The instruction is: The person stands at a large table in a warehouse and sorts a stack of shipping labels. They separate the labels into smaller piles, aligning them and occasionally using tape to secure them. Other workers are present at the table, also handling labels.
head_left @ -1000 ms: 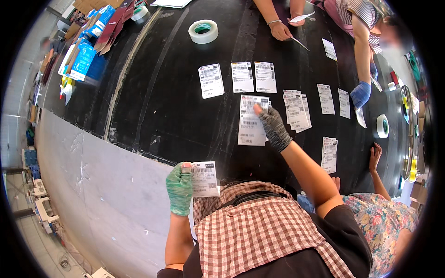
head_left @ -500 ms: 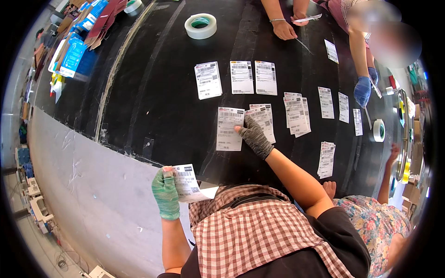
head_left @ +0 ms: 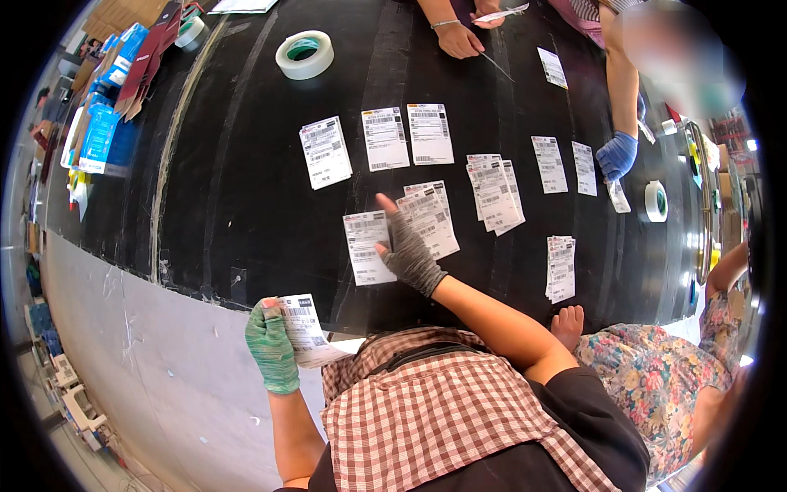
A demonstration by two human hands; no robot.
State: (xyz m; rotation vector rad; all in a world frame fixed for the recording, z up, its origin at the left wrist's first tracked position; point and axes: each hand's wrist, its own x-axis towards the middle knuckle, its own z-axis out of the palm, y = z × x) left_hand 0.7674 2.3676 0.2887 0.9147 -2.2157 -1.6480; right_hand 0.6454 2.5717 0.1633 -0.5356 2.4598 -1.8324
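Observation:
My left hand (head_left: pixel 272 348), in a green glove with bare fingertips, pinches a few printed paper labels (head_left: pixel 302 324) at their upper corner, near the table edge. My right hand (head_left: pixel 407 252), in a grey fingerless glove, is open over the black table with index finger and thumb apart. Its thumb is at the right edge of a single label (head_left: pixel 369 258) lying on the table; I cannot tell whether it touches. Beside that hand lies a fanned pile of labels (head_left: pixel 436 215), partly covered by it.
Farther out lie a label stack (head_left: pixel 325 154), two single labels (head_left: pixel 385 139) and an overlapping pile (head_left: pixel 496 197). Tape rolls (head_left: pixel 305 56) (head_left: pixel 656 202) stand on the table (head_left: pixel 246 148). Across it, co-workers' hands (head_left: pixel 616 156) handle labels. A person in a floral top (head_left: pixel 648 385) is at my right.
My right hand's fingers have spread off the single label, which lies slightly nearer me and farther from the fanned pile. The blue-gloved co-worker's hand has lowered a label. The view has shifted.

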